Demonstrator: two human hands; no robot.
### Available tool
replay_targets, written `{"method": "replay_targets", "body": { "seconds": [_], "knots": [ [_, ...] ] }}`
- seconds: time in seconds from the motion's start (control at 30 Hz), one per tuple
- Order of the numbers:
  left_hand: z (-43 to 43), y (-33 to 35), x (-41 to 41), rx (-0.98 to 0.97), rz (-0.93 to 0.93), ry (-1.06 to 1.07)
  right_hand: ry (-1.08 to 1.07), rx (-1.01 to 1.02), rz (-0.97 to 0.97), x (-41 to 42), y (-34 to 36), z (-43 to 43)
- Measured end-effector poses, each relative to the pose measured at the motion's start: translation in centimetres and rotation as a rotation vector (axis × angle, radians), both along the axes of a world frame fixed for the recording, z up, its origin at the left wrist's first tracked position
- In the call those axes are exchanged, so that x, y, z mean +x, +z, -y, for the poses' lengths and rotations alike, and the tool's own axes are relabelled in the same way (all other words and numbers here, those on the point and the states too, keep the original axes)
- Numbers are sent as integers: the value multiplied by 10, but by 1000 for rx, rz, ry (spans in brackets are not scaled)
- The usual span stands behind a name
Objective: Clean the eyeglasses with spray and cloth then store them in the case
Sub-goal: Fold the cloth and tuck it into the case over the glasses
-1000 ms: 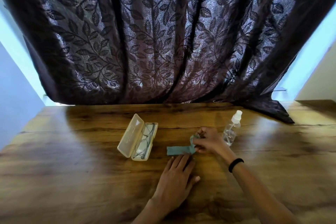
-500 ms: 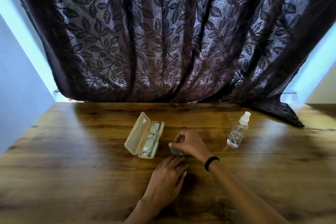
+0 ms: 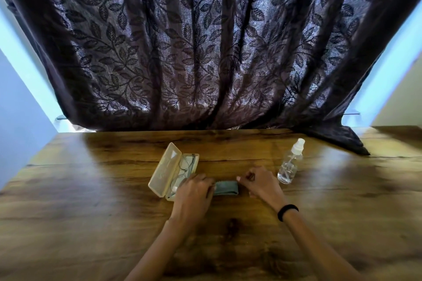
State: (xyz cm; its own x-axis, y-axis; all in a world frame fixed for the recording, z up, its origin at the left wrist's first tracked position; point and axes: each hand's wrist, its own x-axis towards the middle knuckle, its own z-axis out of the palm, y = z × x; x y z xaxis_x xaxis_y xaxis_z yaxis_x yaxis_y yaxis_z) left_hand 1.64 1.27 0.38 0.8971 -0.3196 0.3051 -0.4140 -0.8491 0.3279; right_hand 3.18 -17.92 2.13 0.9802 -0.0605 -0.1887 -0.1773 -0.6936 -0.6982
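A folded teal cloth lies flat on the wooden table between my two hands. My left hand rests on its left end, fingers curled over the edge. My right hand pinches its right end with curled fingers. The beige eyeglass case stands open just left of my left hand, lid tipped to the left. The thin-framed eyeglasses lie inside it, their near part hidden by my left hand. A clear spray bottle with a white cap stands upright right of my right hand.
A dark leaf-patterned curtain hangs along the table's far edge, and its corner drapes onto the table at the back right. A black band circles my right wrist.
My left hand has moved forward from the table onto the cloth's left end. My right hand has shifted to the right end. The cloth now lies folded shorter.
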Motion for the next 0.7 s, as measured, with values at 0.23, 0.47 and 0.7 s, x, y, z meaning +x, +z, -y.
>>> {"method": "replay_targets", "body": {
  "seconds": [0.23, 0.47, 0.7],
  "knots": [
    [6, -17, -3, 68, -25, -75, -1, -61, 1, -5, -11, -5],
    [4, -26, -15, 90, -16, -126, -26, -43, 25, -6, -18, -3],
    [6, -25, -14, 72, 0, -70, -14, -101, 28, -7, -20, -15]
  ]
}}
